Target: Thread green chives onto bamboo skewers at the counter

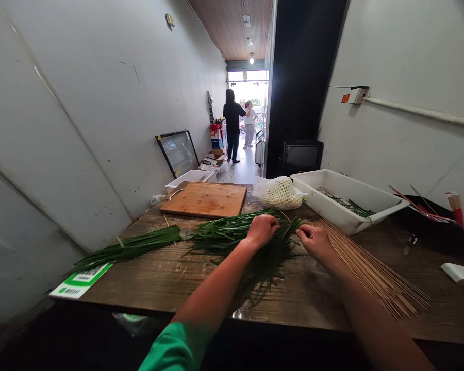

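Observation:
My left hand is closed over a bunch of garlic chives, its fingertips curled at the leaves. My right hand pinches the ends of the same bunch, and the loose leaves fan down toward the table's front. Between the hands a thin stick slants behind the leaves; what it passes through is hidden. Behind my left hand lies a pile of garlic chives. Farther left is a neat bundle of chives with a skewer across it. Wooden skewers lie beside my right forearm.
On the wooden table are a cutting board, a foam-netted bundle, a white tub with some leaves, a black tray and a green-and-white card. Two people stand near the far doorway.

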### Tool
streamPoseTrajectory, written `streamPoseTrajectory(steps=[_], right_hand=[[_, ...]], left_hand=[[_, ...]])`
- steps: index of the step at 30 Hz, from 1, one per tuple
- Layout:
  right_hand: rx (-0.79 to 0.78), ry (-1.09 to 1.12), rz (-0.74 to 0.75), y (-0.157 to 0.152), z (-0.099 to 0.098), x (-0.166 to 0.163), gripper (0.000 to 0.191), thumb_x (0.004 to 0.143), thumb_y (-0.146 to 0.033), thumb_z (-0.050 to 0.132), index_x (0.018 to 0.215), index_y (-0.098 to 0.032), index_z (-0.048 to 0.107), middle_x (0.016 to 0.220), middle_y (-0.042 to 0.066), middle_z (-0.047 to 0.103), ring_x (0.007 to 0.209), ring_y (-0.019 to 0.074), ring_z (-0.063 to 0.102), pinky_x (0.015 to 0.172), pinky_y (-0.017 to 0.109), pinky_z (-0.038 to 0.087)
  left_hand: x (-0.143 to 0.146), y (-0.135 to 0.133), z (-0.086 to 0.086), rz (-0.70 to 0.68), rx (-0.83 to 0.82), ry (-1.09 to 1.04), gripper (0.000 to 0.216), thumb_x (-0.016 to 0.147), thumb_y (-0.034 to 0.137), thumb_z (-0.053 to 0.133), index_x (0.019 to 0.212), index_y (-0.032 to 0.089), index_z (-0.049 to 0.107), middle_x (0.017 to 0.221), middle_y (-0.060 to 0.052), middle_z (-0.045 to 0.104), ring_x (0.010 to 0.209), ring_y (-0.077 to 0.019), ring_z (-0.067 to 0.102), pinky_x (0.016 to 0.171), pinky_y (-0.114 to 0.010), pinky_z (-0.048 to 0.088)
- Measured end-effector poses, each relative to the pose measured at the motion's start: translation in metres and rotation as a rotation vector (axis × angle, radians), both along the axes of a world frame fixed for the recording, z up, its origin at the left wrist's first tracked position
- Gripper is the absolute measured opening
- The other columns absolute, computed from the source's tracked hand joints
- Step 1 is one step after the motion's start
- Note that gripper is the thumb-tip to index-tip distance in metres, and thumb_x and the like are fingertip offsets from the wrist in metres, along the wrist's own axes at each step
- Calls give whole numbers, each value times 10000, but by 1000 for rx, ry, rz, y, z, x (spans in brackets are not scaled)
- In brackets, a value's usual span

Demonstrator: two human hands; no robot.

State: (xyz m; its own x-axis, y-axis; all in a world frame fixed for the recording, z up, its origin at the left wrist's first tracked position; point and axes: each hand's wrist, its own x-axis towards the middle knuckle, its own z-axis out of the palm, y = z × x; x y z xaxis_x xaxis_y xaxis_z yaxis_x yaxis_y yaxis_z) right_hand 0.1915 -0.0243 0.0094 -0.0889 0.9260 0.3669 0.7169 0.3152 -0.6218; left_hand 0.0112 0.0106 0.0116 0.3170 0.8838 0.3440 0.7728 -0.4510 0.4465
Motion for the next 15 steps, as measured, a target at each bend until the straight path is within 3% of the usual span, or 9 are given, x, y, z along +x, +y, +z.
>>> streamPoseTrajectory(steps=[5, 15], right_hand=[[-9, -1, -13, 1, -3, 0, 319, 767, -379, 437, 598, -164, 601, 530, 6, 535, 491, 112, 428, 480, 233, 265], [-3, -45, -22, 1, -5, 1, 315, 776, -365, 431, 607, -165, 607, 535, 6, 550, 502, 111, 442, 492, 233, 260]], left_hand=[[1, 5, -3, 55, 4, -234, 160, 810, 199, 553, 807, 163, 709, 747, -34, 699, 688, -139, 597, 690, -252, 438], [-1, 5, -2, 67, 99, -265, 234, 872, 221, 475, 829, 164, 698, 690, -36, 684, 653, -137, 594, 677, -246, 421]])
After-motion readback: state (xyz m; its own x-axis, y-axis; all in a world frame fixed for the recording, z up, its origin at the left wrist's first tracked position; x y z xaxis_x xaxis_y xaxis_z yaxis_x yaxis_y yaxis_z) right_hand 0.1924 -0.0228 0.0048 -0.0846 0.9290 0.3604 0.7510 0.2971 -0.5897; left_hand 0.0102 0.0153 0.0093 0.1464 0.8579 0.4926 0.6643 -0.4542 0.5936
